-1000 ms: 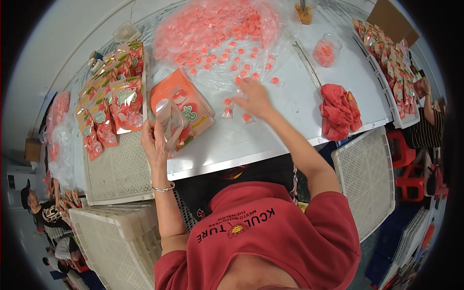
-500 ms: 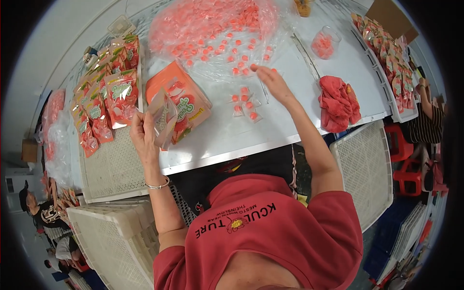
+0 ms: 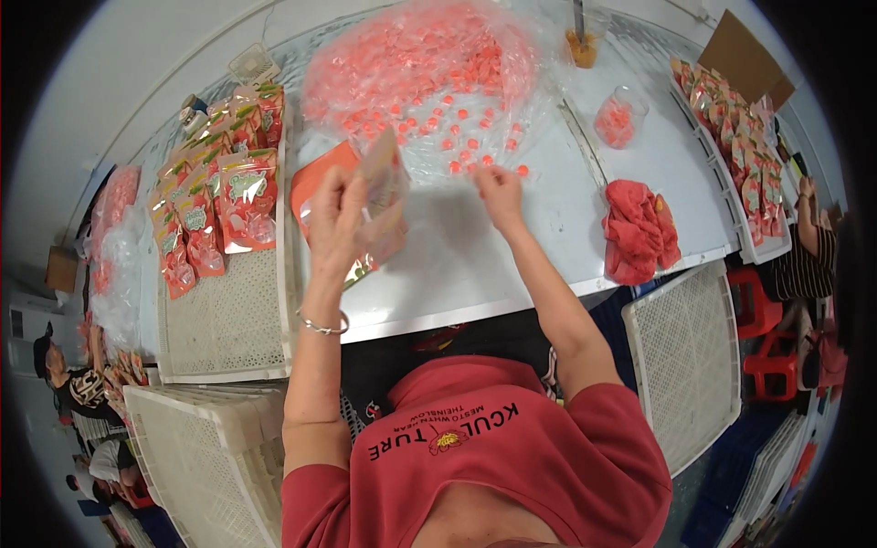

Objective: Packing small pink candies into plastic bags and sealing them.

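The left hand (image 3: 338, 215) grips a pouch (image 3: 387, 178) above the counter (image 3: 448, 279), its long axis running roughly away from the person; the right hand (image 3: 501, 194) is curled (contents hidden) beside candies (image 3: 455, 168).

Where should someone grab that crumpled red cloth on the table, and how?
Probably by a raised fold near its middle, pinched from above: the red cloth lies bunched on the table, looks soft, and its top is uncovered.

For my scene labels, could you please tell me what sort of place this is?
Probably a packing workshop, judging by the heap of small pink pieces, the matching pouches in a white tray and the stacked crates.
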A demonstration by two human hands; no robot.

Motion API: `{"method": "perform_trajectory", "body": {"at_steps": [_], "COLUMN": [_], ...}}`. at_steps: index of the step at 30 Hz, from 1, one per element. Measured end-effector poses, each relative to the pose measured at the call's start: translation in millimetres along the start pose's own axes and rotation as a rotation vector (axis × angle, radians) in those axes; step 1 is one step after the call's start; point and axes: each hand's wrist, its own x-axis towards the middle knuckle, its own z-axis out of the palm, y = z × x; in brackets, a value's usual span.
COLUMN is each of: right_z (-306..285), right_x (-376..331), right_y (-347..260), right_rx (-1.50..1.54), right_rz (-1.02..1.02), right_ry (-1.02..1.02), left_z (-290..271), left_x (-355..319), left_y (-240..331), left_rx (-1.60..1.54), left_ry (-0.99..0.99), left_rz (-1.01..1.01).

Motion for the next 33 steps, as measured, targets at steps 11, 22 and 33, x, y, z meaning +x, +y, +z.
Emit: {"method": "perform_trajectory", "body": {"at_steps": [11,22,33], "right_z": [14.0,-20.9,-35.0], "right_x": [10.6,43.0,-26.1], "right_y": [-147.2,-145.2,-119.6], "right_rx": [-0.27,-0.183,-0.083], "right_rz": [-0.772,-0.42,-0.179], "right_ry": [-0.09,-0.728,-0.498], "left_z": [58.7,54.8,0.4], "left_x": [34.4,39.5,37.2], "left_y": [-46.6,-27.7,-2.1], "left_rx": [0.099,0.215,0.081], "left_ry": [0.171,0.055,0.153], "left_rz": [-0.045,0.023,0.048]}}
